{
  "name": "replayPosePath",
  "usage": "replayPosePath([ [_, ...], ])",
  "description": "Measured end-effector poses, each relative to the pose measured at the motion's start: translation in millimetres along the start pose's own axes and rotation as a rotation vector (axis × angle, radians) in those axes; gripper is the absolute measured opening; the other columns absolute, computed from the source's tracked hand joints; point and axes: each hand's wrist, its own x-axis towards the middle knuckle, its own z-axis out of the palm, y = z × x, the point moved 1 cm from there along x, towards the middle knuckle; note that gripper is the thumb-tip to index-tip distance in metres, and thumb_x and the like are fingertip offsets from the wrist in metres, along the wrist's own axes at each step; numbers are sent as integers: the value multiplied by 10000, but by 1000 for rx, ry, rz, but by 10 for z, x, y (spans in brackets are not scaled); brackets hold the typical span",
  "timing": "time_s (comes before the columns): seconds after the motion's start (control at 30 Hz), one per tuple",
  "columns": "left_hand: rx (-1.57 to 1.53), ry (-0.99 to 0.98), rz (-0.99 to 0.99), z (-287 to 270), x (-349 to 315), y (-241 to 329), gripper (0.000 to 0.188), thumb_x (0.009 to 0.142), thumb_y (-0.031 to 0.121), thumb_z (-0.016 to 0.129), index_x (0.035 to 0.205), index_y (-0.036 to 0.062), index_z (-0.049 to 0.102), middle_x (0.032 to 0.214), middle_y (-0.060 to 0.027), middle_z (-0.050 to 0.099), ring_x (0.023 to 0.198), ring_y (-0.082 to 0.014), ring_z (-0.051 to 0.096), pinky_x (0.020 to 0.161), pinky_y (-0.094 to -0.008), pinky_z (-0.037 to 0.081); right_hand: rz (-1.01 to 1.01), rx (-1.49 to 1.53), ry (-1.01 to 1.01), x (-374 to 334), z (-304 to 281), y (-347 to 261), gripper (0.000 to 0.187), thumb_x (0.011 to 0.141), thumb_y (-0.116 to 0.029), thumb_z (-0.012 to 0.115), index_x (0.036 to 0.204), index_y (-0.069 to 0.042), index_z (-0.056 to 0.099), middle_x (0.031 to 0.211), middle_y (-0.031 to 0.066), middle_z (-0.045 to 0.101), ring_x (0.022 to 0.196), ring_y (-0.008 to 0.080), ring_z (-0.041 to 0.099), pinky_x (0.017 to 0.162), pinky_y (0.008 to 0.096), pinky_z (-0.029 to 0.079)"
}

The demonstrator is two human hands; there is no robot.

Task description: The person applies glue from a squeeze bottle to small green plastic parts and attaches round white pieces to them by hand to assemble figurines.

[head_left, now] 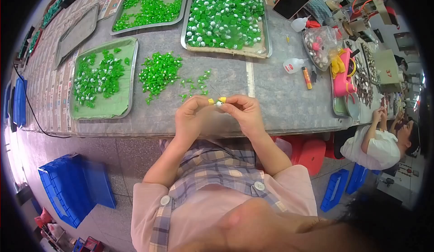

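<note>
Pinching small white-and-green piece (219, 104) in right hand (246, 112) — above tabletop (287, 105), toward near edge. Holding left hand (188, 113) curled just beside; cannot tell whether gripping piece too. Looks light, stiff, perhaps slippery — best taken by opposite sides, lightly, without squeezing hard.

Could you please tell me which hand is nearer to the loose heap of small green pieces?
Left: the left hand is below and right of the heap of green pieces; the right hand is farther right.
</note>
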Motion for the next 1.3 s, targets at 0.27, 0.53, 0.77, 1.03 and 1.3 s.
replayPosePath([
  [0.27,-176,-86,-285,27,60,156,52,693,25,551,734,-7,544,722,0,523,651,-49,481,563,-170,388,39,-29,-27,-24,-16,-116,182,719,-11,533,894,37,524,821,84,562,740,116,535,666,202,425],
  [0.53,241,-90,20,-3,80,188,87,637,12,568,718,20,540,707,-43,530,682,-149,506,608,-244,387,61,119,-41,9,-45,-3,183,745,-59,516,902,35,522,827,91,561,740,131,542,673,224,432],
  [0.77,571,-55,310,37,67,289,112,595,2,583,682,25,517,695,-80,520,675,-236,503,586,-290,398,92,174,40,-16,21,36,174,727,-55,537,883,23,537,787,71,565,683,122,545,628,223,431],
  [1.03,431,32,178,-195,68,131,100,613,-24,588,672,17,518,680,-54,529,646,-152,501,595,-242,391,80,-148,-72,198,-36,30,178,738,-83,524,894,2,537,788,78,569,682,117,548,580,214,437],
  [1.3,573,848,342,-1055,289,421,281,685,2,564,946,4,462,880,-53,419,690,-108,418,632,-227,380,-328,-1007,-191,546,46,-4,121,645,-121,566,735,-50,529,654,72,504,628,231,498,577,303,408],
])
